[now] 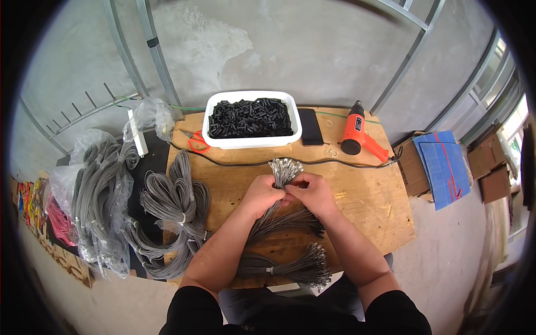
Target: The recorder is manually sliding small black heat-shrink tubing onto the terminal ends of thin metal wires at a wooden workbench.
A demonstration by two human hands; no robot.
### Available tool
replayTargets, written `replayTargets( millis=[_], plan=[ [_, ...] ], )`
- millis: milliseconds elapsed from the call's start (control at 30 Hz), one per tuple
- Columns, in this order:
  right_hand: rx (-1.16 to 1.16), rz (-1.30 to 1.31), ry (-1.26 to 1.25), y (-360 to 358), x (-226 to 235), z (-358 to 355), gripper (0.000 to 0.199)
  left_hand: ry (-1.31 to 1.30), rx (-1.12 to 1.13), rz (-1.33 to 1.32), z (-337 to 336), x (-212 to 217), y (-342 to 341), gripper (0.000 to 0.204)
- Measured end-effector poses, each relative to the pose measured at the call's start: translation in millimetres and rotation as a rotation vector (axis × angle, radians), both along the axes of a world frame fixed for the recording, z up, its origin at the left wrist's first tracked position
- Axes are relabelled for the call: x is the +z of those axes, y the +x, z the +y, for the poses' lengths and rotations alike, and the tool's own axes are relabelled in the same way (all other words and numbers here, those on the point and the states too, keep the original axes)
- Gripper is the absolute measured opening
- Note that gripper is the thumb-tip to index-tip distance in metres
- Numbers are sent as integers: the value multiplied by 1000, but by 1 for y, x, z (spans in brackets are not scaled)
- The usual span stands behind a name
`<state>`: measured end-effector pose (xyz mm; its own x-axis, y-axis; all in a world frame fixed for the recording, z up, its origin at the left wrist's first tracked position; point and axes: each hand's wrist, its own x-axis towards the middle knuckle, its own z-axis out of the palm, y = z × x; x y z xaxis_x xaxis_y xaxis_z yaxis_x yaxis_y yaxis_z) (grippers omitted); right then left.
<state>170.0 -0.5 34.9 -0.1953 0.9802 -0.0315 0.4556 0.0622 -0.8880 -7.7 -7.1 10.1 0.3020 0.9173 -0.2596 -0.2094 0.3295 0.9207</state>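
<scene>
Black sleeves [191,312]: bottom edge
Grey wire bundle [282,174]: centre, metal-tipped end upward, axis near-vertical
Left hand [262,195]: fingers gripping it
Right hand [314,195]: fingers pinching it

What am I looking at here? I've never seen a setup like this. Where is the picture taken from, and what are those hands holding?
There's no robot: these are a person's bare hands. The single picture comes from a wide fisheye camera worn on that person's head, looking down, so straight edges bend.

The left hand grips a bundle of grey wires below its silvery tips. The right hand touches it too; its exact grip is partly hidden.

On the wooden table are a white tub of small black pieces, a red-handled tool, an orange-red heat gun and, at left, coiled grey wires.
</scene>
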Motion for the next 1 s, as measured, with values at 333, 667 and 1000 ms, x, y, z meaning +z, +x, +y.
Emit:
replayTargets(
  millis=[333, 667, 1000],
  plan=[
    [0, 191, 20, 1, -19, 2, 15, 99, 37, 83, -1, 1, 3, 21],
    [-27, 573, -437, 15, 4, -11, 11, 68, 11, -68, 4, -18, -3, 16],
    [-20, 409, -311, 24, 4, -18, 9, 60, -61, 71, -3, -9, 4, 25]
  ],
)
